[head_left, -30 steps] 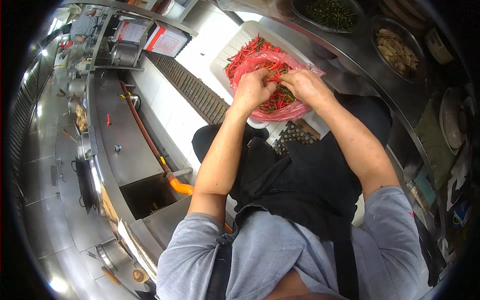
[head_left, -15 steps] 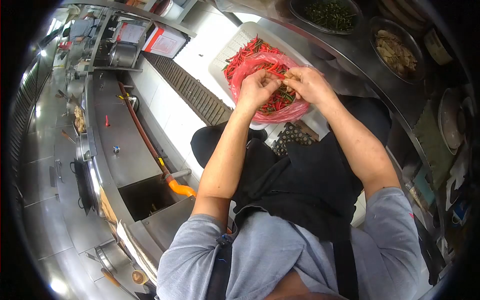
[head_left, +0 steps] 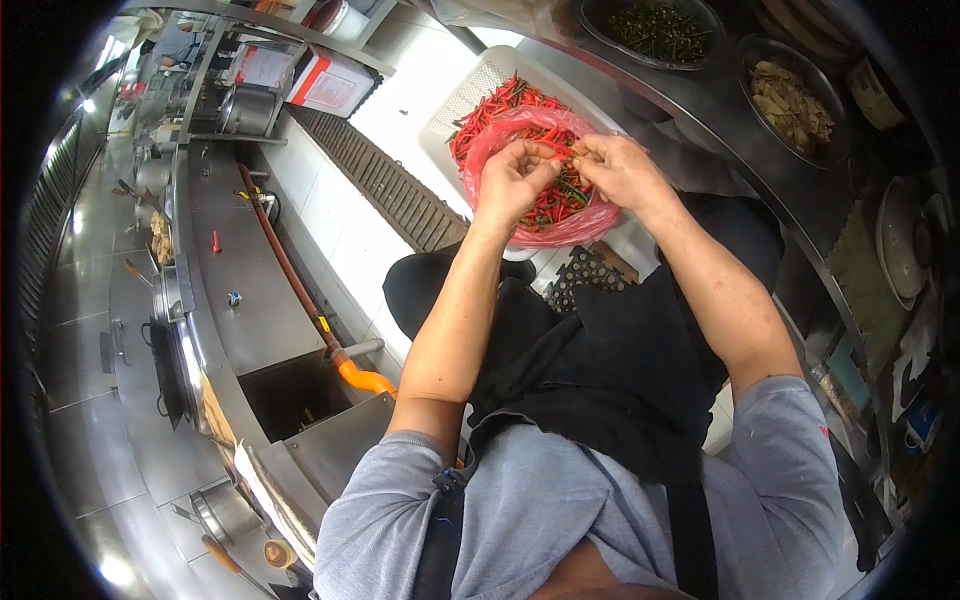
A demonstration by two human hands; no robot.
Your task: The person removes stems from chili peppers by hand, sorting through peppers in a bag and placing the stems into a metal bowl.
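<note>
My left hand (head_left: 515,182) is over the pink plastic bag (head_left: 560,237), its thumb and fingers pinched on a red chili pepper (head_left: 562,152). On the right, my right hand (head_left: 618,172) has its fingertips closed at the green stem end of the same pepper. Red and green chilies (head_left: 550,208) fill the open bag below both hands. The bag rests in a white perforated basket (head_left: 440,125), where more red chilies (head_left: 500,100) lie loose beyond the bag.
A steel counter with bowls of green chilies (head_left: 660,30) and dried pieces (head_left: 792,105) runs along the right. A floor drain grate (head_left: 385,180) lies left of the basket. Further left are a steel stove counter (head_left: 245,290) and an orange pipe (head_left: 365,378). A distant person (head_left: 178,45) stands at top left.
Over the bag, my fingertips have moved slightly apart, my right hand shifting a little right and down since the earliest frame. The pepper between them shows more clearly.
</note>
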